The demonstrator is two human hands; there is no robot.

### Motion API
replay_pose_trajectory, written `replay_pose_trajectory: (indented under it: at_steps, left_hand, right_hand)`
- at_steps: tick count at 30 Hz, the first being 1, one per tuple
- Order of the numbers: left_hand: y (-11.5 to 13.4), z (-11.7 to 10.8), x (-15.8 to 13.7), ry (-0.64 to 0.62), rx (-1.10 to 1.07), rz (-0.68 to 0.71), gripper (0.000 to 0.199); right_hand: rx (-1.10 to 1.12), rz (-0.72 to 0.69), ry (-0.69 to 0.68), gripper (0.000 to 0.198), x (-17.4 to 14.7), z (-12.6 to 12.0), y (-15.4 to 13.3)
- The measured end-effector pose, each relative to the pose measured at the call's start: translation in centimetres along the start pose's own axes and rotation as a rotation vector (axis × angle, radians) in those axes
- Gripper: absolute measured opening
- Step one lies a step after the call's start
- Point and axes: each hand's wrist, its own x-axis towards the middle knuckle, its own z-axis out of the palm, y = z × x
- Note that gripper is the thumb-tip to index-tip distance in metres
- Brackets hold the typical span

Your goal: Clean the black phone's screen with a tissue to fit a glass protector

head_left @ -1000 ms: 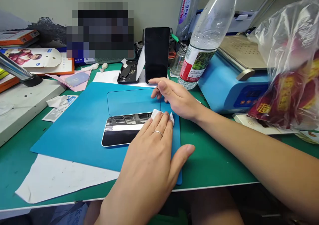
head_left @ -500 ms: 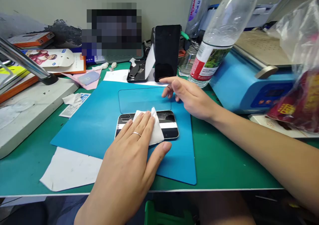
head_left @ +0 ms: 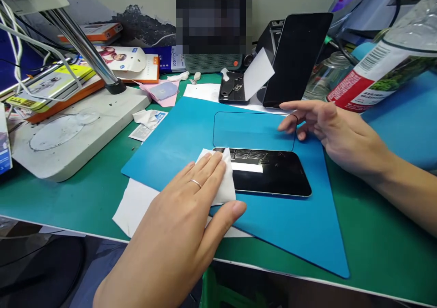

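A phone [head_left: 273, 180] with a shiny black screen lies face up on the blue mat [head_left: 273, 226]. My left hand [head_left: 191, 194] presses a folded white wipe [head_left: 223, 187] with flat fingers on the phone's left end, hiding that end; the thumb stands apart. Behind the phone is a clear screen protector [head_left: 246, 130] with a thin black border. My right hand [head_left: 334, 126] hovers by the protector's right end, its fingers loosely spread and half bent. Nothing shows in its grasp; whether a fingertip touches the protector I cannot tell.
A dark phone-like slab [head_left: 297, 62] leans upright at the back. Beside it stand a glass jar [head_left: 327, 80] and a tilted plastic bottle [head_left: 362, 78]. A lamp base [head_left: 82, 130] occupies the left side. White paper [head_left: 138, 208] sticks out under the mat.
My left hand and the wipe have slid left along the phone, uncovering its middle. My right hand stays near the protector. The whole view has turned to the left.
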Motion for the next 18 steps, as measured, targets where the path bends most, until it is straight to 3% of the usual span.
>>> replay_pose_trajectory:
  at_steps: [12, 18]
  left_hand:
    - [0.4, -0.3, -1.4, 0.011, 0.089, 0.143, 0.061]
    - [2.8, 0.5, -0.3, 0.008, 0.103, 0.216, 0.064]
  right_hand:
    - [0.001, 0.022, 0.007, 0.068, 0.1, 0.1, 0.0]
    - [0.013, -0.008, -0.003, 0.067, -0.1, 0.2, 0.1]
